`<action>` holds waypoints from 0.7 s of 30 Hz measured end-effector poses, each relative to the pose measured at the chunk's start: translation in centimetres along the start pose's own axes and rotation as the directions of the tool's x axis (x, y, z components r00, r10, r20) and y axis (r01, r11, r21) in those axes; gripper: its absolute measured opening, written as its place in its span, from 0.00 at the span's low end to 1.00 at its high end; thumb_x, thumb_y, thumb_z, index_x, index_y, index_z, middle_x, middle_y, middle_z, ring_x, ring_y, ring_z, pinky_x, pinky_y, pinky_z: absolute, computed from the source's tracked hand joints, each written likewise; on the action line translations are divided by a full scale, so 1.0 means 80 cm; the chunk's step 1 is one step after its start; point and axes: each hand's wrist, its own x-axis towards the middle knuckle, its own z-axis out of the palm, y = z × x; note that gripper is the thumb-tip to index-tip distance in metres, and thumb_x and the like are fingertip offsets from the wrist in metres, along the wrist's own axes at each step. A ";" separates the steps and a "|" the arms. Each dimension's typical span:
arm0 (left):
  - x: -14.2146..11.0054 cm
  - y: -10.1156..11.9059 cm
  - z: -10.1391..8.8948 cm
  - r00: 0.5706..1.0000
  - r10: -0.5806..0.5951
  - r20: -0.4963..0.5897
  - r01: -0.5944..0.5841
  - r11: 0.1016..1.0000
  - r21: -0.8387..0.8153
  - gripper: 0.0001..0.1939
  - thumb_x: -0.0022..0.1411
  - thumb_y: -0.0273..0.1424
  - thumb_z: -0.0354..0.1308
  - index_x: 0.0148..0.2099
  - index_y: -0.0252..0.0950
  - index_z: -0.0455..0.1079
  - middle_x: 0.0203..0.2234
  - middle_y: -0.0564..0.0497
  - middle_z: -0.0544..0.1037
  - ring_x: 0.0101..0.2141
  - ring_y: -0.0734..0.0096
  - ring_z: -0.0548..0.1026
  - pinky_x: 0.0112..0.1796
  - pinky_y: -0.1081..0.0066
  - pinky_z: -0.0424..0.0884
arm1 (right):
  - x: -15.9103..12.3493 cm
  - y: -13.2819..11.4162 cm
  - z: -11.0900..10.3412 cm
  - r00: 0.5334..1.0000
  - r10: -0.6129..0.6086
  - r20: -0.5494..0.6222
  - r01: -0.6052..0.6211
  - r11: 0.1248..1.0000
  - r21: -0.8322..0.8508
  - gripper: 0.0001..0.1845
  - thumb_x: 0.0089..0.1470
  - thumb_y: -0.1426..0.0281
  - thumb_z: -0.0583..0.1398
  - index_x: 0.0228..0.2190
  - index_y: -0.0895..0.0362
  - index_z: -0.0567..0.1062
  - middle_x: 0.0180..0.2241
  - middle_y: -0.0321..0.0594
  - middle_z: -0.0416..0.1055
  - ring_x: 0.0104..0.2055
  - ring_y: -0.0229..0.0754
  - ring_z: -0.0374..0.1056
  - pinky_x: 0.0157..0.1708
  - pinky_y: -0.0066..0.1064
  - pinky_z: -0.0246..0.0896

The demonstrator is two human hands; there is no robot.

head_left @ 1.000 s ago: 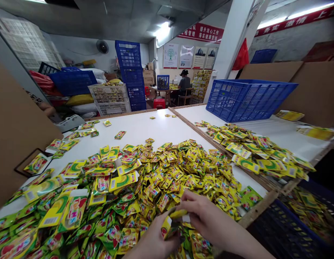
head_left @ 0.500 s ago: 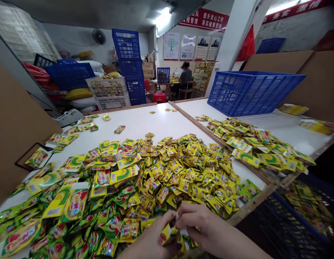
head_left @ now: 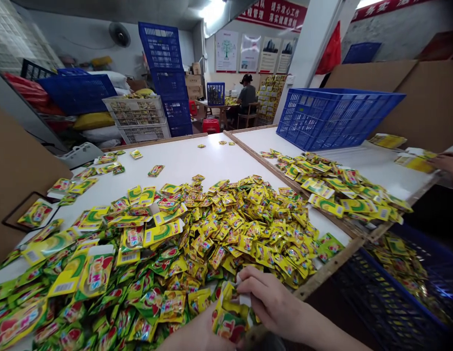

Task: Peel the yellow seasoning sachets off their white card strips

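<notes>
Carton in hand: I see a small yellow-and-green carton [head_left: 228, 322] low in my head view, above the table's near edge, its white inner side showing.
Left hand: my left hand [head_left: 202, 330] grips it from the left, fingers partly hidden.
Right hand: my right hand [head_left: 270, 300] pinches a white flap at its upper end.
Sachet heap: just beyond lie yellow sachets [head_left: 244, 229], with green sachets [head_left: 116, 302] to their left.
Flat cartons: several flat cartons [head_left: 95, 273] lie on the left part of the heap.
Table: white top [head_left: 182, 163], wooden strip [head_left: 253, 156] along its right side.
Past the strip: more cartons [head_left: 332, 190] in a pile, a blue crate [head_left: 321, 122] behind them.
Right edge: a co-worker's hand [head_left: 447, 163] near yellow packs [head_left: 412, 161].
Background: a seated person [head_left: 248, 97], stacked blue crates [head_left: 169, 85].
</notes>
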 end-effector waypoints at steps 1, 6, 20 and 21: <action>-0.001 0.001 0.000 1.000 -0.009 0.005 0.009 1.000 -0.008 0.14 0.35 0.23 0.56 0.30 0.36 0.60 0.23 0.57 0.62 0.26 0.75 0.57 0.29 0.73 0.55 | 0.000 -0.001 -0.001 1.000 -0.008 0.012 0.008 1.000 -0.019 0.13 0.53 0.80 0.49 0.38 0.58 0.68 0.37 0.48 0.69 0.37 0.41 0.66 0.35 0.29 0.63; 0.002 -0.002 0.005 0.992 0.109 -0.070 -0.113 0.992 -0.057 0.21 0.36 0.25 0.60 0.37 0.36 0.61 0.27 0.57 0.63 0.28 0.75 0.59 0.31 0.74 0.56 | 0.002 -0.010 -0.007 0.996 0.052 0.072 -0.060 0.992 0.114 0.14 0.52 0.79 0.49 0.34 0.56 0.72 0.34 0.44 0.70 0.36 0.40 0.67 0.34 0.27 0.62; 0.028 0.014 -0.044 0.721 0.606 -0.337 -0.176 0.630 0.756 0.25 0.57 0.35 0.54 0.57 0.44 0.56 0.54 0.46 0.63 0.55 0.60 0.60 0.55 0.58 0.54 | -0.026 0.102 -0.146 0.617 0.435 -0.655 -0.639 0.764 -0.094 0.15 0.47 0.62 0.58 0.35 0.57 0.76 0.22 0.41 0.72 0.23 0.44 0.66 0.26 0.34 0.59; 0.029 0.022 -0.066 0.655 0.659 -0.370 -0.076 0.545 0.835 0.20 0.59 0.35 0.52 0.54 0.42 0.59 0.52 0.45 0.65 0.54 0.60 0.60 0.54 0.57 0.55 | -0.018 0.115 -0.170 0.549 0.355 -0.757 -0.710 0.675 -0.198 0.15 0.46 0.64 0.57 0.35 0.58 0.76 0.20 0.42 0.70 0.21 0.44 0.64 0.26 0.35 0.58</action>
